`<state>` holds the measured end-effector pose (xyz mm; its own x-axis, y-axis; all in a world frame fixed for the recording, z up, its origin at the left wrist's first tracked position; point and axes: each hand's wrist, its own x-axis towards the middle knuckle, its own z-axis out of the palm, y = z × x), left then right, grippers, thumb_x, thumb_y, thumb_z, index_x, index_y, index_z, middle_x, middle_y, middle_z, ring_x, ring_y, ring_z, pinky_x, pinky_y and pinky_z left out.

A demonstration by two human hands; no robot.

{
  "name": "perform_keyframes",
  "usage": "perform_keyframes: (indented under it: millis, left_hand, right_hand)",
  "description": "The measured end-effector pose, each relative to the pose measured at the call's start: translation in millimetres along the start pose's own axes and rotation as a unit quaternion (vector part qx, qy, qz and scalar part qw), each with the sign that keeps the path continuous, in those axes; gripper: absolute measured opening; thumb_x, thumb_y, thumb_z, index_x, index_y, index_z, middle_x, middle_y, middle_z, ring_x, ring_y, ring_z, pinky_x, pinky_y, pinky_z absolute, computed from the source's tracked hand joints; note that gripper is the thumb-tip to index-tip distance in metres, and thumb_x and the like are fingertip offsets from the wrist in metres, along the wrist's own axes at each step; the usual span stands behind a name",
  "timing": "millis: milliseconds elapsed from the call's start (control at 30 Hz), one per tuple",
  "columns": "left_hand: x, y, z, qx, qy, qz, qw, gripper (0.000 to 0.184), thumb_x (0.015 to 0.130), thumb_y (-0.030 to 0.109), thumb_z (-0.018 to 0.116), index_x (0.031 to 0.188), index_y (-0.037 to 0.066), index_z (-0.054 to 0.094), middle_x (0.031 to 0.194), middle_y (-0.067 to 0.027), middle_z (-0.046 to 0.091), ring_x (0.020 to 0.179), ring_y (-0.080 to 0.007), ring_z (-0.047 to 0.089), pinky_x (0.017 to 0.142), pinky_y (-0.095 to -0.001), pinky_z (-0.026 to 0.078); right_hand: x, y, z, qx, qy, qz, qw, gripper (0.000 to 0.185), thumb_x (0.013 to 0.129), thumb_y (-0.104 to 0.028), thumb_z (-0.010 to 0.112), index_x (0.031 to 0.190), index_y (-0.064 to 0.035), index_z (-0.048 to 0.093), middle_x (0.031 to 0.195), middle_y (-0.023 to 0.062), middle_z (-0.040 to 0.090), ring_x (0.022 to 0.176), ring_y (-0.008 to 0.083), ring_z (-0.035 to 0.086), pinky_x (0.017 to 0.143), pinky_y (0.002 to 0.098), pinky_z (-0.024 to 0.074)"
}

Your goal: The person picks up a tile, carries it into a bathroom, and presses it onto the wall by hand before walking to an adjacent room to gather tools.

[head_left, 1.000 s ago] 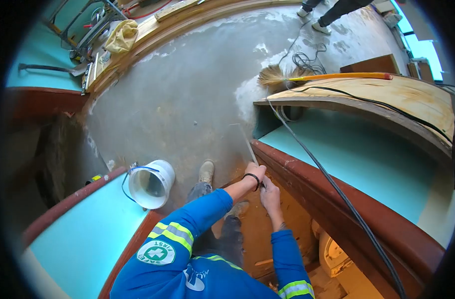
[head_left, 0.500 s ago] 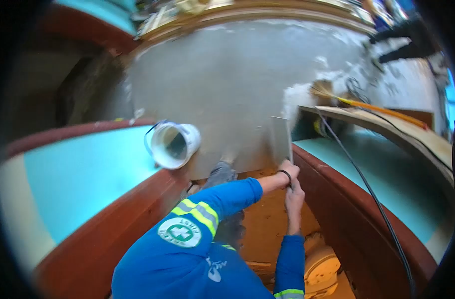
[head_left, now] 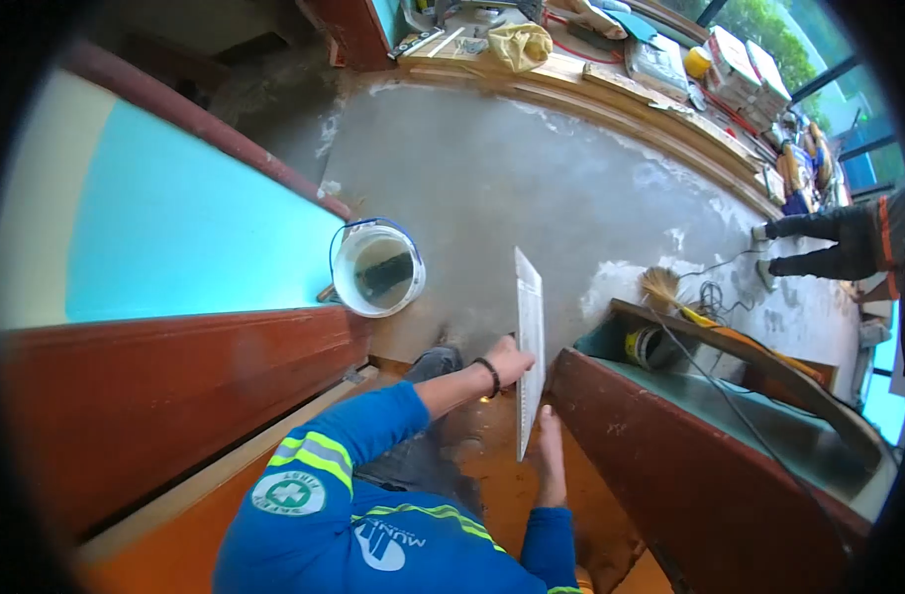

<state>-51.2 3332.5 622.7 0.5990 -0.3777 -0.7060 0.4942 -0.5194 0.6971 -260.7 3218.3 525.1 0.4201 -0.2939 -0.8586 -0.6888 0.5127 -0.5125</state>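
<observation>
My head view showed, at far left, the wall [head_left: 195, 218], pale blue above a red-brown base. Just beside its right end stood the bucket [head_left: 419, 273], upright, with murky liquid and a dark item [head_left: 387, 273] inside that I could not identify.

Next in order was the left hand [head_left: 509, 360]. Its fingers were curled and clamped on the trowel [head_left: 531, 337] near mid-length, on the left side. The hand hid the grip point, so I could not confirm the shape of the handle. The trowel was nearly edge-on to my camera, long axis pointing away from the body, between the bucket and the ledge [head_left: 621, 436]. I could not tell whether its far end touched the floor [head_left: 452, 178].

Handling: I judged the trowel light, thin and stiff, with smooth faces liable to slip when wet. I rated mid-length as the correct hold point; a hold at one end would have allowed twist. I advised keeping fingertips clear of the edges.

The right hand [head_left: 551, 436] was just beside the trowel's near end. I could not tell whether it touched, or whether its fingers were apart or together.

Further right I logged the tub [head_left: 639, 346], the broom [head_left: 660, 287] and a person [head_left: 854, 243].
</observation>
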Motion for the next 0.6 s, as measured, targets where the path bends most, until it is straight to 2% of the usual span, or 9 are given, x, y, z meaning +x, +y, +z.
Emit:
perform_keyframes:
  millis: [67,133,167,267,300,433,500,533,600]
  left_hand:
    - [-7.8,10.7,-23.8,-0.033,0.019,0.002,0.999,0.032,0.069,0.023,0.058,0.077,-0.007,0.064,0.071,-0.0219,0.064,0.067,-0.0317,0.066,0.061,-0.0401,0.051]
    - [-3.3,8.9,-41.6,-0.009,0.037,0.002,0.999,0.036,0.072,0.022,0.057,0.087,-0.009,0.064,0.079,-0.0253,0.065,0.075,-0.0333,0.067,0.068,-0.0375,0.053]
    - [7.6,1.1,-46.7,-0.017,0.043,-0.01,0.999,0.036,0.073,0.022,0.057,0.089,-0.009,0.063,0.079,-0.0257,0.065,0.076,-0.0339,0.067,0.068,-0.0374,0.053]
    - [31.7,19.5,-92.4,-0.077,0.12,0.017,0.99,0.037,0.074,0.02,0.056,0.093,-0.011,0.062,0.081,-0.0256,0.064,0.075,-0.0308,0.067,0.066,-0.0369,0.054]
    - [30.6,43.3,-119.9,-0.117,0.054,-0.044,0.991,0.038,0.075,0.018,0.055,0.098,-0.011,0.061,0.084,-0.0227,0.064,0.076,-0.0278,0.066,0.066,-0.0361,0.055]
    - [21.7,133.8,-193.2,-0.297,0.109,-0.022,0.948,0.031,0.076,0.017,0.055,0.09,-0.011,0.059,0.081,-0.0186,0.063,0.071,-0.0272,0.066,0.058,-0.0347,0.057]
    - [27.6,170.3,-225.1,-0.314,0.122,-0.003,0.942,0.034,0.076,0.017,0.056,0.095,-0.012,0.059,0.084,-0.0189,0.064,0.076,-0.0276,0.066,0.062,-0.0351,0.056]
    - [26.1,187.2,-242.4,-0.325,0.125,0.01,0.937,0.038,0.076,0.017,0.056,0.1,-0.012,0.06,0.086,-0.0193,0.064,0.08,-0.0279,0.065,0.066,-0.0355,0.056]
    - [35.2,229.1,-284.8,-0.274,0.154,0.026,0.949,0.039,0.077,0.016,0.056,0.103,-0.012,0.058,0.086,-0.019,0.064,0.08,-0.0281,0.065,0.068,-0.0354,0.056]
  right_hand:
    - [-24.0,-33.8,39.8,0.208,-0.123,0.166,0.956,0.054,0.092,-0.049,0.048,0.114,-0.0001,0.054,0.088,0.0108,0.058,0.087,0.0233,0.06,0.079,0.038,0.0506]
    - [-8.8,-50.5,72.1,0.257,-0.135,0.184,0.939,0.044,0.09,-0.052,0.049,0.096,-0.0088,0.057,0.056,-0.0007,0.045,0.048,0.0155,0.051,0.047,0.0305,0.0474]
    - [-15.6,-68.6,92.8,0.227,-0.086,0.202,0.949,0.037,0.091,-0.049,0.051,0.08,-0.0144,0.054,0.044,-0.0073,0.031,0.032,0.0096,0.03,0.033,0.0217,0.0316]
    - [-16.4,-122.1,139.7,0.182,-0.053,0.141,0.972,0.033,0.092,-0.044,0.053,0.074,-0.0162,0.051,0.048,-0.0061,0.035,0.036,0.0083,0.033,0.035,0.0195,0.0296]
    - [-22.1,-152.8,159.2,0.17,-0.04,0.137,0.975,0.032,0.092,-0.042,0.054,0.075,-0.0155,0.051,0.049,-0.0058,0.036,0.037,0.0073,0.034,0.035,0.019,0.0295]
    - [-19.2,-265.3,211.1,0.133,-0.062,0.118,0.982,0.033,0.091,-0.042,0.055,0.076,-0.0129,0.054,0.049,-0.0037,0.042,0.038,0.0081,0.04,0.035,0.0195,0.0321]
    - [-16.9,-321.6,239.1,0.098,-0.108,0.116,0.982,0.034,0.09,-0.043,0.055,0.077,-0.0118,0.056,0.046,-0.0024,0.043,0.033,0.0115,0.041,0.032,0.0206,0.0332]
    - [-53.7,-362.4,273.8,0.104,-0.07,0.098,0.987,0.034,0.091,-0.043,0.055,0.079,-0.0107,0.057,0.047,-0.0011,0.047,0.034,0.0119,0.045,0.03,0.022,0.0337]
    - [-14.2,-401.1,294.6,0.082,-0.092,0.081,0.989,0.035,0.09,-0.043,0.055,0.082,-0.0089,0.058,0.048,-0.0003,0.049,0.034,0.0118,0.047,0.03,0.023,0.0346]
